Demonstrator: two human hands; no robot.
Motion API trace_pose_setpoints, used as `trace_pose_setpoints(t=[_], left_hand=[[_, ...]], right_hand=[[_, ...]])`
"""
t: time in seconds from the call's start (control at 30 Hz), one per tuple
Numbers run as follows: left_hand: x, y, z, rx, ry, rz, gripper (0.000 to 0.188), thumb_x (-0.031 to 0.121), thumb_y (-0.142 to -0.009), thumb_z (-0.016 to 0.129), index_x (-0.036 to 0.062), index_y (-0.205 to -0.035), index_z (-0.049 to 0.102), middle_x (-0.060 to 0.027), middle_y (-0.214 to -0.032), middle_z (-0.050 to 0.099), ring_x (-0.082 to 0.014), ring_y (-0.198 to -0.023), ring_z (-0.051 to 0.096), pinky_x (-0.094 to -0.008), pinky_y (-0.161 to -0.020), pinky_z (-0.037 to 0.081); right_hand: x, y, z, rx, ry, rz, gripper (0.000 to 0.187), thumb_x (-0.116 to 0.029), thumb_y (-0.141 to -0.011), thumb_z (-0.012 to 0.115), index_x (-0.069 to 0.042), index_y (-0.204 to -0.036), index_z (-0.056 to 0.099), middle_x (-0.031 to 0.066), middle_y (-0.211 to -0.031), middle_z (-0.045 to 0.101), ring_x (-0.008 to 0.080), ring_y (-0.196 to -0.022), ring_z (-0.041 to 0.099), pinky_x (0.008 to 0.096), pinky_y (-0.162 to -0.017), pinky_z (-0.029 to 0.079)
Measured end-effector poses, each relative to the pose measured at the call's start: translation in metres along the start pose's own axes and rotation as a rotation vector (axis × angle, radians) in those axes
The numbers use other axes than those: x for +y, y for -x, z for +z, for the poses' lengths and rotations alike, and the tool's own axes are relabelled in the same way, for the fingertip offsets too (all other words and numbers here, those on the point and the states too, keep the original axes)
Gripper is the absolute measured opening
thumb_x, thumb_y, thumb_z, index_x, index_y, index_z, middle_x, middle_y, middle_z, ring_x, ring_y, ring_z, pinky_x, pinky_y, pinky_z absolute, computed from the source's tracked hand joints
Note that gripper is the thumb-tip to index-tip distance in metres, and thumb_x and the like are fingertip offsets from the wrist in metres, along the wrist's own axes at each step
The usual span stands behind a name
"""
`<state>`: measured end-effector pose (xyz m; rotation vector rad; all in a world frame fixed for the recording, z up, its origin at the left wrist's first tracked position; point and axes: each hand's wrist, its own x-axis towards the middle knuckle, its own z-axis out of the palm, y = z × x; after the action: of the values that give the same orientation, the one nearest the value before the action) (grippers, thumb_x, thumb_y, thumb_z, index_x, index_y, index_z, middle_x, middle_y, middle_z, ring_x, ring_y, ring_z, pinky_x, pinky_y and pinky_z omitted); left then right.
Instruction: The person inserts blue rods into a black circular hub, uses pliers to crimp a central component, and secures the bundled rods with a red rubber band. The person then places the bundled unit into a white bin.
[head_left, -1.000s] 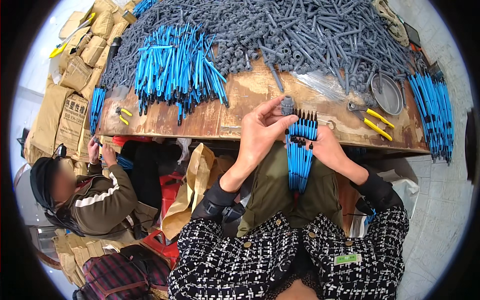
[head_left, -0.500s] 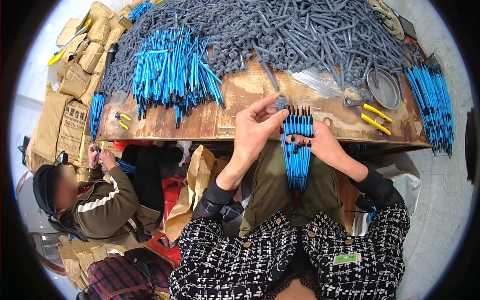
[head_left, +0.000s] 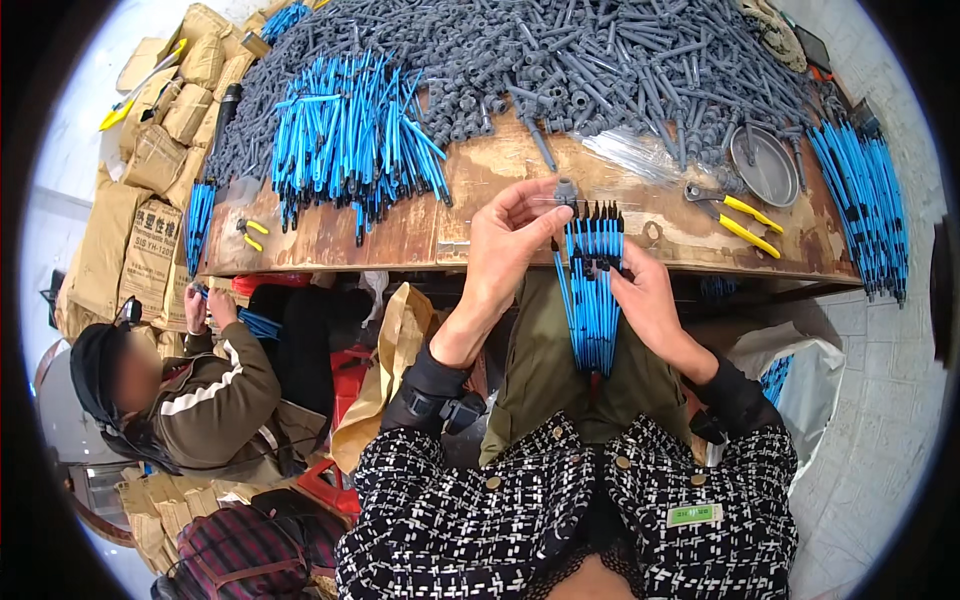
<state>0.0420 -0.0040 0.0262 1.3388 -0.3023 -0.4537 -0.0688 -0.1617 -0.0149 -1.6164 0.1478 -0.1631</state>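
Observation:
My left hand (head_left: 507, 240) is closed, thumb and fingers pinching a grey plastic fitting (head_left: 566, 191) at the table's front edge. Below it, a bundle of thin blue rods with black tips (head_left: 596, 310) stands fanned out above my lap, its lower ends between my thighs. At the bundle's right side, my right hand (head_left: 648, 305) has its thumb against the rods; its other fingers are partly hidden behind them. Several black tips line up at the top of the bundle, just right of the fitting.
A large heap of grey fittings (head_left: 640, 60) covers the table's back, with a blue rod pile (head_left: 350, 140) at left. Yellow-handled pliers (head_left: 735, 220), a round metal pan (head_left: 765, 165) and clear thin strips (head_left: 630, 155) lie right. A co-worker (head_left: 200, 390) sits at left.
My right hand has shifted down and right along the bundle, and the rods that were bent over its fingers now stand straighter. My left hand stays at the grey fitting.

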Motion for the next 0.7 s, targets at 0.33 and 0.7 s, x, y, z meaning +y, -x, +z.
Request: trace_pose_setpoints(t=[0.33, 0.7], left_hand=[[0.011, 0.015, 0.007, -0.036, -0.138, 0.063, 0.041, 0.011, -0.09, 0.071, -0.0026, -0.127, 0.059, -0.0046, -0.105, 0.068, -0.0101, -0.097, 0.063, -0.0254, -0.088, 0.05], [0.018, 0.021, 0.003, -0.156, -0.05, 0.038, 0.039, 0.008, -0.092, 0.068, -0.0038, -0.128, 0.057, -0.0079, -0.115, 0.068, -0.0117, -0.103, 0.063, -0.027, -0.094, 0.049]], right_hand=[[-0.005, 0.004, -0.01, -0.095, -0.086, 0.029, 0.026, 0.004, -0.095, 0.05, 0.002, -0.119, 0.06, 0.0057, -0.105, 0.069, 0.0084, -0.096, 0.06, 0.0272, -0.086, 0.049], [-0.024, 0.011, -0.021, -0.158, 0.091, -0.071, 0.02, -0.009, -0.099, 0.051, -0.001, -0.114, 0.062, 0.0057, -0.098, 0.068, 0.0098, -0.089, 0.059, 0.0293, -0.083, 0.049]])
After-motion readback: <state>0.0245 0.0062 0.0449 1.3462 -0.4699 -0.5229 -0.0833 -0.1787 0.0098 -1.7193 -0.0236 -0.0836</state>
